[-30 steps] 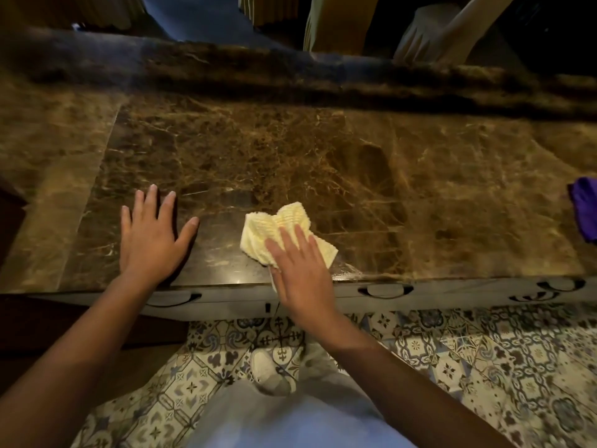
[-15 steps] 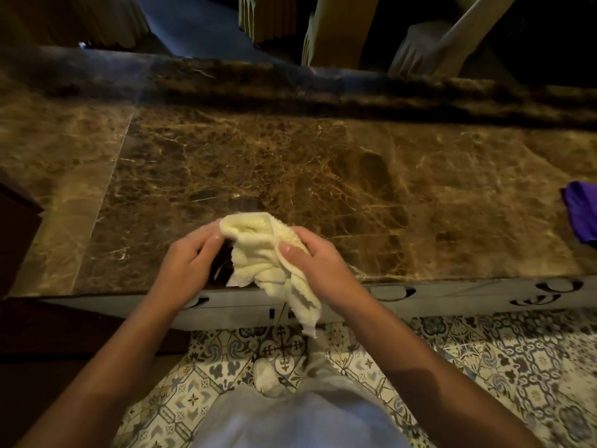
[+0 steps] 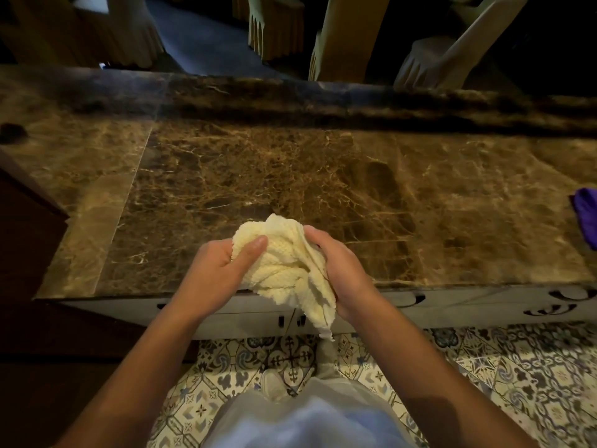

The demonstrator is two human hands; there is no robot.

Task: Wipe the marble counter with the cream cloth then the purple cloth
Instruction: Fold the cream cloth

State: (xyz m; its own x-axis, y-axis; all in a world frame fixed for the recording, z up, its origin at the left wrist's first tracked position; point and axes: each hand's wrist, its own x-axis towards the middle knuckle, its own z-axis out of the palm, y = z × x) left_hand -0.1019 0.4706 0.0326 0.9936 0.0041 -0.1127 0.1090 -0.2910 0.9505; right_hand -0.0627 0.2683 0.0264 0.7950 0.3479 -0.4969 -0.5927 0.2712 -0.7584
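The cream cloth [image 3: 286, 263] is bunched up between both my hands, lifted just above the near edge of the brown marble counter [image 3: 323, 176]. My left hand [image 3: 216, 273] grips its left side with the thumb pressed across the top. My right hand [image 3: 342, 273] holds its right side, and a corner of the cloth hangs down past the counter's front. The purple cloth [image 3: 587, 215] lies on the counter at the far right edge of the view, partly cut off.
White cabinet fronts [image 3: 452, 305] with dark cut-out handles run below the counter. Patterned floor tiles [image 3: 517, 383] lie underfoot. Pale carved furniture legs [image 3: 349, 37] stand beyond the counter's raised back ledge. A dark wooden unit [image 3: 29, 240] adjoins the counter's left end.
A second ago my right hand pressed the cloth flat on the counter and my left hand lay flat beside it. Both hands have since picked the cloth up and gathered it into a bunch.
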